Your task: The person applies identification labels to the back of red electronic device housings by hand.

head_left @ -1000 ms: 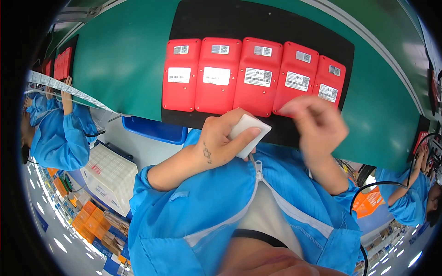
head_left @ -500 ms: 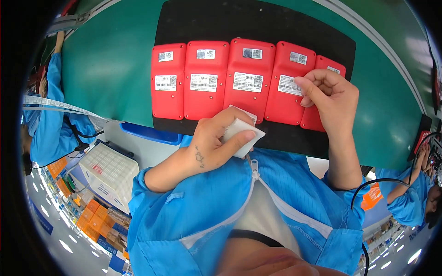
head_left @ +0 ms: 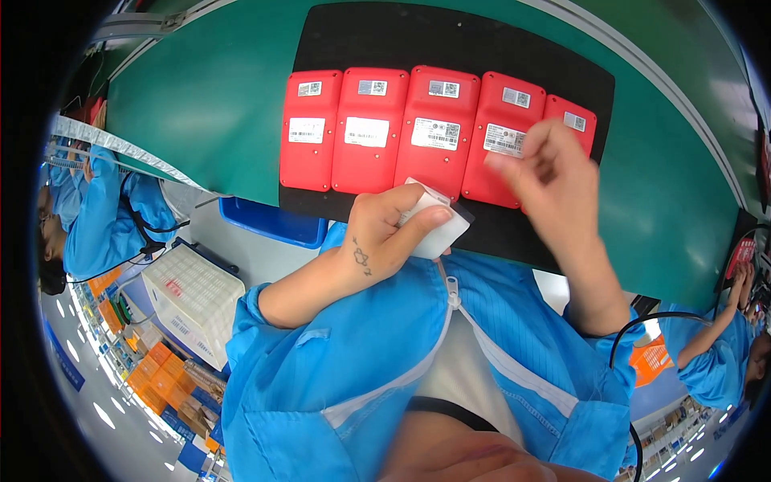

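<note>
My left hand (head_left: 371, 247) holds a small stack of white label sheets (head_left: 440, 238), pinched between thumb and fingers near the front edge of the mat. My right hand (head_left: 564, 189) is smeared by motion over the right end of a row of red handheld devices (head_left: 434, 169). Its thumb is nearest the white barcode label (head_left: 501, 140) on the second device from the right. Whether its fingers hold anything is not visible. Each device lies back up; the rightmost device (head_left: 575, 127) is partly covered by my right hand.
The devices lie on a black mat (head_left: 385, 38) over a green tabletop (head_left: 201, 104). A blue tray (head_left: 273, 223) and a white plastic basket (head_left: 189, 293) sit left below the table edge. Co-workers in blue are at both sides, and a black cable (head_left: 634, 325) runs at right.
My right hand has shifted slightly left and down, its thumb now below the barcode label. My left hand still grips the stack. The view has shifted a little.
</note>
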`<state>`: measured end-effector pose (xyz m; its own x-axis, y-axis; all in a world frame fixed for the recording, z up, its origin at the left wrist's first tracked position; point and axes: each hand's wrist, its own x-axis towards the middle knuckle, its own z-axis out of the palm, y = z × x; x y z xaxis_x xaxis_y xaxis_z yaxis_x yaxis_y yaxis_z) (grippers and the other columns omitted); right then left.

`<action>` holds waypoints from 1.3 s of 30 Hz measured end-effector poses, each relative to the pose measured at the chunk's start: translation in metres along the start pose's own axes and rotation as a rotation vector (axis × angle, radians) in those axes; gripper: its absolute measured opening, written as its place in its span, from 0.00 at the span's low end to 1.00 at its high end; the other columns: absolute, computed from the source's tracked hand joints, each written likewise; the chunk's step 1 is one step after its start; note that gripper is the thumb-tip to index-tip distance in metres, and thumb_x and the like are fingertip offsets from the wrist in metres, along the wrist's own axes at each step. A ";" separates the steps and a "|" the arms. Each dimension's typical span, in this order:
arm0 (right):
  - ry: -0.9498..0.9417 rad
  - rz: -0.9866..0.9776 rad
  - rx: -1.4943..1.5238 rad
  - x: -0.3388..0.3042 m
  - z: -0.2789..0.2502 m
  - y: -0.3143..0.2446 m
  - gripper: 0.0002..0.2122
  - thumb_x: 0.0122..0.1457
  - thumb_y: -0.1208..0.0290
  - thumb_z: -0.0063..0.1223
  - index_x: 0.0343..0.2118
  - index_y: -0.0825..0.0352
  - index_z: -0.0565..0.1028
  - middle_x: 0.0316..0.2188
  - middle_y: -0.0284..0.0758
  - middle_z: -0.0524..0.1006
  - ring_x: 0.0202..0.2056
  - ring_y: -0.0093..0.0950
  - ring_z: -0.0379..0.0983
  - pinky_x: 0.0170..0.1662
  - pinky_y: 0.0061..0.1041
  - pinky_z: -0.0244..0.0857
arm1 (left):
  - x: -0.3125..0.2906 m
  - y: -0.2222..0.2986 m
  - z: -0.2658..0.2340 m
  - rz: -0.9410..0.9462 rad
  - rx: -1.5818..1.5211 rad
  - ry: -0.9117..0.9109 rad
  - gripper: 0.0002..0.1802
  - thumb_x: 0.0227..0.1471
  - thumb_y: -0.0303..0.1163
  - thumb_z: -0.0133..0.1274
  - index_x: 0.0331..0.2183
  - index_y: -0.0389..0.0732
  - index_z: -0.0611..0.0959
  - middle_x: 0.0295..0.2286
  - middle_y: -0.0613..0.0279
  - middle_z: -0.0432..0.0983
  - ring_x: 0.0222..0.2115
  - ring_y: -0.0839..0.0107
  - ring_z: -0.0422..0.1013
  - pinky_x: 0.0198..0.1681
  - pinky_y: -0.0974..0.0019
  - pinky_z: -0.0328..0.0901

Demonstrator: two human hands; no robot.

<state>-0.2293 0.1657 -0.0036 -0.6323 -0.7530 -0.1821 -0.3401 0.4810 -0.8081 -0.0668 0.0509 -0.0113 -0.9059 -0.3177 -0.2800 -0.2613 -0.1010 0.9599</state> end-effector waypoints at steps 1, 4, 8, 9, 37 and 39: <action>-0.087 0.001 0.367 -0.012 0.007 0.002 0.09 0.44 0.73 0.56 0.27 0.66 0.67 0.16 0.29 0.69 0.20 0.17 0.69 0.20 0.14 0.60 | 0.000 0.000 0.002 -0.017 -0.021 -0.003 0.11 0.50 0.34 0.44 0.29 0.34 0.73 0.21 0.55 0.73 0.19 0.75 0.71 0.19 0.78 0.65; -0.197 0.041 1.013 -0.036 0.024 0.001 0.09 0.45 0.79 0.54 0.30 0.69 0.69 0.21 0.31 0.70 0.22 0.16 0.68 0.24 0.10 0.60 | 0.001 0.003 0.006 -0.070 -0.077 -0.020 0.11 0.49 0.33 0.45 0.29 0.33 0.74 0.21 0.57 0.73 0.19 0.76 0.71 0.19 0.78 0.65; 0.097 -0.206 0.636 -0.044 0.026 0.013 0.03 0.44 0.82 0.52 0.24 0.72 0.72 0.24 0.34 0.72 0.24 0.21 0.70 0.26 0.13 0.63 | 0.004 0.006 0.015 -0.060 -0.063 -0.060 0.10 0.48 0.32 0.47 0.30 0.34 0.74 0.21 0.57 0.73 0.19 0.76 0.71 0.19 0.77 0.65; 0.212 -0.285 0.563 -0.044 0.022 0.016 0.02 0.44 0.83 0.52 0.23 0.73 0.72 0.23 0.35 0.73 0.25 0.21 0.70 0.26 0.14 0.64 | 0.003 0.005 0.014 -0.078 -0.019 -0.082 0.11 0.46 0.32 0.49 0.31 0.34 0.74 0.21 0.57 0.73 0.19 0.75 0.72 0.19 0.77 0.66; 0.173 0.164 0.393 -0.007 -0.039 0.042 0.06 0.44 0.75 0.56 0.22 0.71 0.71 0.14 0.32 0.71 0.16 0.15 0.67 0.19 0.11 0.60 | 0.012 -0.004 0.011 0.079 0.405 -0.230 0.10 0.44 0.30 0.51 0.32 0.37 0.75 0.26 0.55 0.73 0.25 0.66 0.72 0.26 0.72 0.67; 0.183 0.175 0.351 -0.007 -0.039 0.040 0.06 0.45 0.75 0.55 0.22 0.71 0.71 0.14 0.32 0.71 0.16 0.15 0.67 0.19 0.11 0.60 | 0.010 -0.004 0.011 0.065 0.398 -0.224 0.10 0.44 0.30 0.51 0.32 0.37 0.75 0.26 0.55 0.73 0.26 0.66 0.72 0.26 0.72 0.67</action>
<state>-0.2656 0.2076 -0.0134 -0.7834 -0.5664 -0.2561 0.0206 0.3881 -0.9214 -0.0792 0.0588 -0.0174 -0.9630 -0.0950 -0.2521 -0.2691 0.2966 0.9163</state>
